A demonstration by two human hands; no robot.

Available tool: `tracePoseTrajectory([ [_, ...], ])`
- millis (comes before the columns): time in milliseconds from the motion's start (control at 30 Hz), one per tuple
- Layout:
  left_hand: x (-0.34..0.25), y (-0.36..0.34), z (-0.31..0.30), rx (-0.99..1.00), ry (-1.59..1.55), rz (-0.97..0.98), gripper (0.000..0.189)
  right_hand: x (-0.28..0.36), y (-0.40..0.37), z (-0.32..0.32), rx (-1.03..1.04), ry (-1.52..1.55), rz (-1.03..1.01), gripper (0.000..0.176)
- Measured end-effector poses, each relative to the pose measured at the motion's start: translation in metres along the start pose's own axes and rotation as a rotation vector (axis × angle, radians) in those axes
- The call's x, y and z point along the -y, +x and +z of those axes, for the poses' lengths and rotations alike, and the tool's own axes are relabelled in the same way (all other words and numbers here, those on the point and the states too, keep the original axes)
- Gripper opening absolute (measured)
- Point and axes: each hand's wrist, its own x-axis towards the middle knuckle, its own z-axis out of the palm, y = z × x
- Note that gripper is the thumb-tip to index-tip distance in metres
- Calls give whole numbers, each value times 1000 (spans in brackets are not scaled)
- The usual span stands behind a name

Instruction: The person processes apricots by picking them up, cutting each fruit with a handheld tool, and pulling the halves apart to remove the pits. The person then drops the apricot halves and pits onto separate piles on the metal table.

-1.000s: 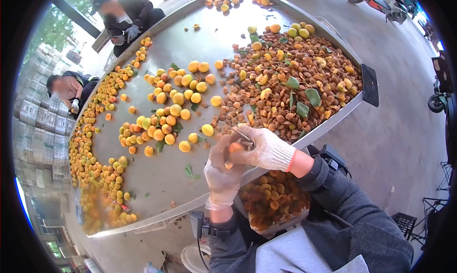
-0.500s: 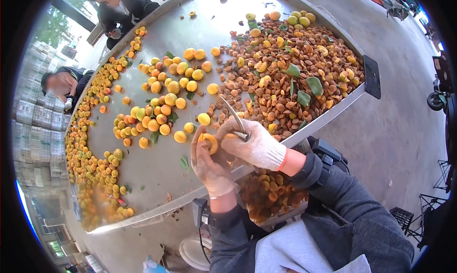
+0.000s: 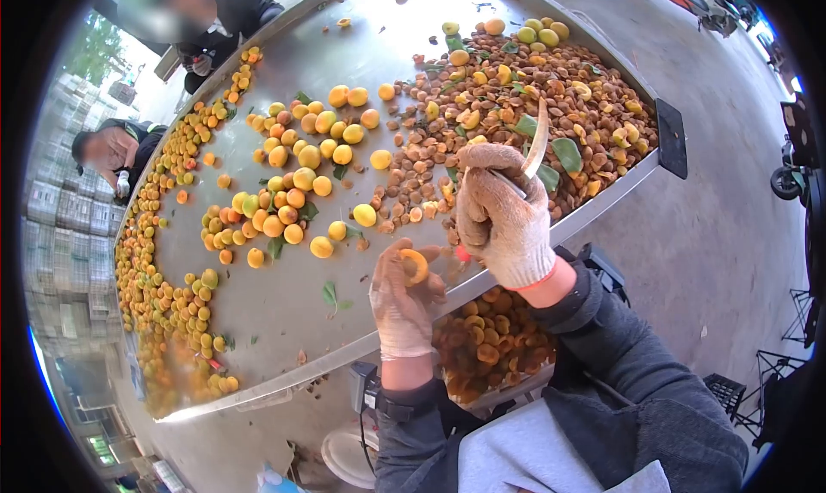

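Observation:
My left hand (image 3: 398, 308), in a thin stained glove, is closed around a cut apricot (image 3: 417, 268) whose orange flesh shows between the fingers. My right hand (image 3: 506, 222) wears a dirty knit glove with a red cuff edge. It grips a small knife with a curved blade (image 3: 539, 138), the tip pointing up, apart from the fruit. Behind the right hand spreads a heap of brown apricot pits (image 3: 508, 89) with leaves and flesh scraps. Below the hands, under the table's edge, is a pile of apricot halves (image 3: 490, 342).
Whole apricots (image 3: 301, 179) lie in loose groups on the metal table (image 3: 267, 312), with more along its far left side. A raised rim (image 3: 310, 368) runs along the near edge. Two other people (image 3: 116, 153) stand across the table. A white bucket (image 3: 348, 454) is on the floor.
My right hand has moved up and right, away from the left, and the knife blade now points upward. My left hand has shifted slightly right and down with the apricot.

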Motion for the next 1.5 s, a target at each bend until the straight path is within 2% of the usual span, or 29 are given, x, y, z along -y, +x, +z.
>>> tracePoseTrajectory([
  [33, 1, -2, 8, 4, 3, -8, 39, -3, 1, 2, -43, 67, -53, 20],
  [100, 0, -8, 24, -140, 21, -117, 37, -5, 1, 7, -112, 136, -131, 20],
  [233, 4, -10, 33, -91, 49, -125, 36, -6, -4, 3, -101, 54, -197, 18],
  [333, 8, -11, 38, -95, 155, -59, 32, -9, -7, -1, 14, -121, -372, 16],
  [367, 12, -11, 37, -113, 283, 22, 30, -11, -8, 1, 27, -147, -400, 16],
  [400, 15, -11, 37, -130, 410, 102, 28, -11, -8, 0, 26, -147, -400, 16],
  [467, 17, -14, 41, -164, 376, 98, 27, -11, -8, 0, 52, -211, -341, 16],
  [500, 18, -14, 42, -198, 342, 94, 26, -10, -7, 0, 23, -45, -219, 16],
  [533, 18, -14, 41, -199, 345, 93, 26, -13, -7, 0, 22, -43, -218, 16],
  [600, 21, -12, 38, -203, 442, 130, 22, -21, -6, 1, 49, -238, -428, 18],
  [633, 36, -4, 28, -203, 443, 129, 22, -21, -7, -2, 191, -492, -632, 20],
  [700, 72, 18, 0, -160, 664, 740, 17, -21, -5, -1, 221, -520, -629, 19],
  [733, 59, 11, 10, -160, 665, 739, 17, -20, -3, -1, 254, -548, -625, 20],
  [800, 20, -7, 38, -257, 161, 28, 13, -14, 9, -4, 1, 55, 49, 17],
  [833, 26, -2, 27, -195, 328, 139, 16, -19, 15, -7, -39, 190, 87, 16],
  [867, 21, -2, 29, -194, 329, 141, 16, -26, 21, -10, -78, 325, 123, 15],
  [933, 9, -4, 35, -349, 50, -177, 22, -30, 28, -14, -135, 420, 155, 15],
  [967, 9, -4, 28, -347, 50, -175, 22, -33, 29, -15, -196, 516, 192, 15],
  [1033, 9, -6, 16, 254, -363, -316, 31, -43, 26, -15, -190, 528, 211, 15],
  [1067, 7, -6, 18, 255, -368, -306, 31, -46, 25, -15, -184, 539, 233, 16],
  [1133, 3, -6, 25, -91, -200, -325, 38, -44, 22, -12, -156, 539, 202, 17],
  [1200, 5, -4, 17, -102, -153, -247, 39, -28, 17, -3, -118, 409, -20, 19],
  [1267, 4, 0, 21, -263, -74, -187, 38, -25, 13, -1, -94, 392, -44, 18],
  [1333, 1, -2, 31, -260, 14, -140, 36, -26, 7, 0, -83, 219, -114, 17],
  [1400, 5, -4, 32, -254, 106, -100, 35, -28, -1, 4, -83, 184, -95, 16],
  [1467, 14, -4, 26, -176, 384, 119, 32, -35, -5, 5, 31, -74, -325, 15],
  [1500, 17, -4, 26, -176, 385, 117, 32, -44, -3, 3, 27, -158, -417, 14],
])
